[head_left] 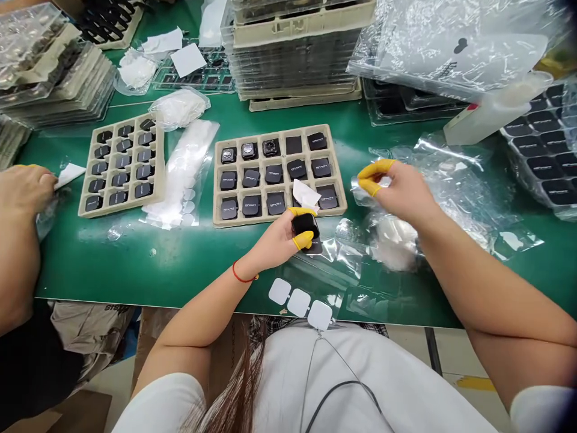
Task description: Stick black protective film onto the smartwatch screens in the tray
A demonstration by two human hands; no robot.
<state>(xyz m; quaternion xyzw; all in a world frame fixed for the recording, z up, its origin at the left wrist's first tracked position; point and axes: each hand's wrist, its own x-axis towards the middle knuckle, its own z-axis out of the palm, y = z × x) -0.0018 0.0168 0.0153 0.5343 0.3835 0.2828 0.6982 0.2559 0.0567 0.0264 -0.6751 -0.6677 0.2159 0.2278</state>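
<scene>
My left hand (282, 237), with yellow finger cots on thumb and forefinger, pinches a small black square part (305, 225) just in front of a beige tray (336, 165) of the same black parts. A white paper slip (305, 195) lies on the tray right above it. My right hand (399, 189), also in yellow cots, is closed on a small clear plastic bag (368, 191) to the right of the tray, above a heap of clear bags (396, 240).
A second beige tray (88, 177) of black parts and a strip of white round pads (187, 174) lie left. Another person's hand (24, 189) holds white paper at far left. Stacked trays (293, 54) stand behind. White square stickers (300, 302) sit at the near edge.
</scene>
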